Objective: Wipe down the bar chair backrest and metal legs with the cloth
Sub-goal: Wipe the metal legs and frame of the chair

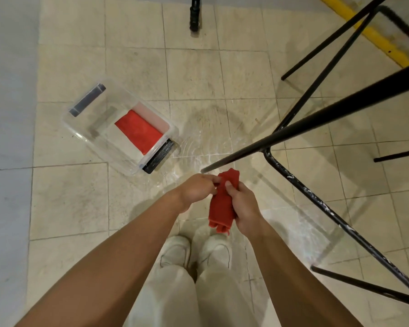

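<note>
A folded red cloth (pixel 222 204) hangs between both hands in front of me, above the floor. My right hand (pixel 243 206) grips its right side along the length. My left hand (pixel 196 190) pinches its upper left edge with the fingertips. The bar chair stands to the right: black metal legs (pixel 316 199) with white speckles and crossbars spread from a joint just above the cloth. The tip of one leg (pixel 206 169) ends close to the cloth's top. The chair's backrest is out of view.
A clear plastic box (pixel 121 126) with black latches lies on the tiled floor at the left, holding another red cloth (pixel 139 131). The floor near it looks wet. A black post (pixel 194 15) stands at the top, a yellow kerb (pixel 373 36) top right. My white shoes (pixel 194 251) are below.
</note>
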Demonstrator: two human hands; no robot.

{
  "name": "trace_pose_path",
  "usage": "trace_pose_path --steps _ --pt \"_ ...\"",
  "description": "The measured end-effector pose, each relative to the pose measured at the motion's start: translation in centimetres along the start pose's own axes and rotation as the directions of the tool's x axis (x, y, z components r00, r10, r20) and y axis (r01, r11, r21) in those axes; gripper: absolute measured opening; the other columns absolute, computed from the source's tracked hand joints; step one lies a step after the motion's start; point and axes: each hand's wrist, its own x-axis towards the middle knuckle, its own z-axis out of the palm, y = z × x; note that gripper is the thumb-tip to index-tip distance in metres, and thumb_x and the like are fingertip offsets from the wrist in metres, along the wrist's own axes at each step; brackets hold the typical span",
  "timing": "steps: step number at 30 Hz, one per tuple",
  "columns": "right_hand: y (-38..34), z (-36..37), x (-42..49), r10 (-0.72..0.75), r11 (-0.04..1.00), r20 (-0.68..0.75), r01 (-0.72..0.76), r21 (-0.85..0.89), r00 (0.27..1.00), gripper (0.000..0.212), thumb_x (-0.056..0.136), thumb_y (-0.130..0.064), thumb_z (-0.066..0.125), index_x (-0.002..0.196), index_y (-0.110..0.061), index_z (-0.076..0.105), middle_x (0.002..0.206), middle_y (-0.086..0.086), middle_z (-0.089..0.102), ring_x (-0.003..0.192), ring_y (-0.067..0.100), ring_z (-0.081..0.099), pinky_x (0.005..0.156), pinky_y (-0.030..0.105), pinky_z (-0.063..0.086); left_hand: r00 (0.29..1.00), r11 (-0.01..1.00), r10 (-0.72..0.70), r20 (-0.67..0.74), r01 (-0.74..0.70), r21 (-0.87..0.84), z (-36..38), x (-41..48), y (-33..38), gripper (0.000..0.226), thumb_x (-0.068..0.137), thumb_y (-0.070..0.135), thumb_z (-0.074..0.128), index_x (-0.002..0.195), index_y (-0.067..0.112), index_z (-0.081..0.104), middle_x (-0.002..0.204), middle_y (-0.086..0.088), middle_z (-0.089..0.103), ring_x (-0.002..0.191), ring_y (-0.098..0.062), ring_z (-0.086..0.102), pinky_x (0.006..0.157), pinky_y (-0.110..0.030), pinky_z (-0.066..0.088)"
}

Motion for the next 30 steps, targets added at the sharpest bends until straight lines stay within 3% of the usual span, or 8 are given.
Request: trace_pose_path --steps 3,5,10,14,22,24,27,30 --pt "-1.5 -1.0 -0.8 -0.087 0.996 -0.103 0.089 0.023 0.991 0.031 0.098 -0.03 0.047 0.124 -0.013 0.048 0.105 0.01 0.062 0.083 0.03 0.066 0.063 0.046 0.057 0.987 0.997 -0.009 -0.162 -0.003 -0.073 -0.3 0.2 0.5 0.04 0.091 -0.001 0.044 0.124 0.014 0.06 0.1 0.005 0.055 0.082 -0.002 0.048 0.052 0.001 0.038" --pt "-2.6 -1.4 -1.2 -0.125 0.985 -0.099 0.135 0.103 0.987 0.032 0.096 -0.034 0.05 0.126 -0.024 0.045 0.109 0.011 0.061 0.081 0.039 0.067 0.05 0.046 0.055 0.974 0.995 -0.021 -0.225 -0.001 -0.097 -0.4 0.3 0.5 0.039 0.091 0.001 0.046 0.124 0.015 0.06 0.094 0.005 0.054 0.074 -0.002 0.046 0.058 -0.007 0.039" --pt "-3.2 -0.5 -1.9 -0.197 0.978 -0.033 0.198 0.058 0.98 0.026 0.093 -0.038 0.053 0.117 -0.03 0.057 0.111 0.014 0.062 0.084 0.048 0.065 0.059 0.055 0.055 0.956 0.985 -0.016 -0.294 -0.035 -0.168 -0.2 0.8 0.8 0.037 0.087 0.002 0.05 0.12 0.017 0.061 0.112 0.0 0.052 0.104 -0.014 0.046 0.089 -0.025 0.037" --pt "-2.9 1.0 -2.3 -0.177 0.974 -0.09 0.187 0.124 0.98 0.012 0.096 -0.034 0.05 0.094 -0.031 0.062 0.097 0.012 0.065 0.066 0.042 0.067 0.05 0.054 0.055 0.947 0.977 -0.024 -0.321 -0.045 -0.207 -0.3 1.3 0.4 0.036 0.088 0.005 0.05 0.119 0.018 0.061 0.109 -0.001 0.054 0.103 -0.016 0.047 0.092 -0.026 0.038" --pt "-2.7 1.5 -2.4 -0.265 0.957 -0.202 0.282 0.061 0.943 0.014 0.094 -0.032 0.054 0.093 -0.024 0.065 0.094 0.016 0.065 0.056 0.044 0.065 0.037 0.037 0.05 0.93 0.96 -0.011 -0.368 -0.092 -0.263 -0.1 2.1 -0.1 0.031 0.089 0.013 0.051 0.118 0.023 0.061 0.12 -0.002 0.057 0.109 -0.018 0.051 0.097 -0.031 0.042" --pt "-2.6 1.7 -2.5 -0.277 0.95 -0.212 0.3 0.083 0.937 0.014 0.094 -0.031 0.054 0.096 -0.022 0.065 0.092 0.015 0.065 0.05 0.039 0.064 0.035 0.034 0.049 0.91 0.952 -0.015 -0.414 -0.114 -0.284 -0.3 2.4 -0.1 0.028 0.089 0.014 0.05 0.113 0.025 0.06 0.119 -0.002 0.058 0.108 -0.019 0.052 0.097 -0.032 0.042" --pt "-2.1 2.5 -1.9 -0.271 0.95 -0.229 0.299 0.093 0.935 0.012 0.095 -0.025 0.054 0.091 -0.019 0.063 0.088 0.006 0.062 0.044 0.01 0.063 0.033 0.023 0.045 0.897 0.938 -0.033 -0.442 -0.125 -0.324 -0.6 3.0 -0.7 0.027 0.088 0.015 0.051 0.111 0.025 0.06 0.121 -0.001 0.058 0.109 -0.019 0.052 0.099 -0.034 0.043" --pt "-1.2 3.2 -0.3 -0.28 0.95 -0.263 0.305 0.059 0.923 0.01 0.095 -0.02 0.055 0.087 -0.017 0.062 0.093 0.005 0.062 0.053 -0.001 0.061 0.034 0.01 0.039 0.89 0.94 -0.04 -0.453 -0.12 -0.32 -0.8 3.7 -1.6 0.028 0.089 0.016 0.05 0.114 0.023 0.06 0.121 0.0 0.058 0.109 -0.019 0.052 0.099 -0.034 0.043"
